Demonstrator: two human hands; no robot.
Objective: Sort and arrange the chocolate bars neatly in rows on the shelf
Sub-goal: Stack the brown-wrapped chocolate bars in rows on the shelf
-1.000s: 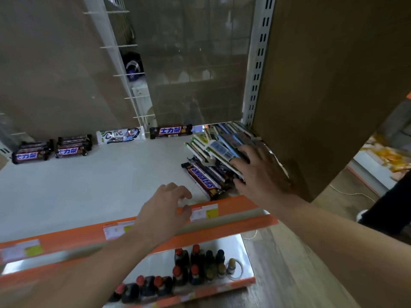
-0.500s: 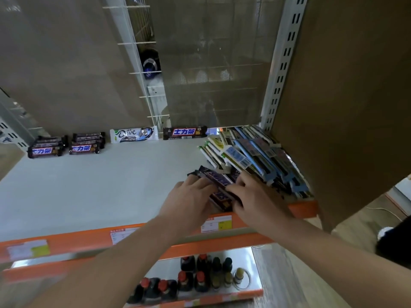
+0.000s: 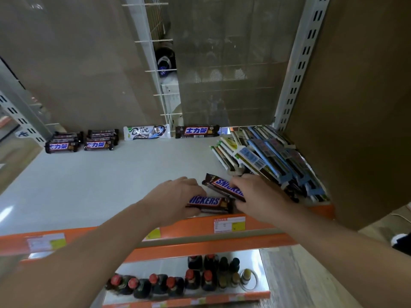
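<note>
On the white shelf (image 3: 111, 181), near its front edge, my left hand (image 3: 175, 196) grips a brown Snickers bar (image 3: 206, 202) lying flat. My right hand (image 3: 258, 196) holds a second Snickers bar (image 3: 222, 185), tilted, just behind the first. A leaning pile of blue and green flat chocolate bars (image 3: 266, 156) fills the shelf's right corner. Along the back stand two stacks of brown Snickers bars (image 3: 63, 143) (image 3: 101, 141), a white Dove bar (image 3: 146, 132) and a single Snickers bar (image 3: 196, 131).
An orange price rail (image 3: 200, 225) runs along the shelf's front edge. Below it a lower shelf holds dark bottles with red caps (image 3: 178, 281). A brown side panel (image 3: 355, 107) closes the right. A wire mesh back (image 3: 222, 74) stands behind.
Both hands reached into the pile's front, each took a Snickers bar and drew it toward the front edge. The two bars now lie apart from the pile.
</note>
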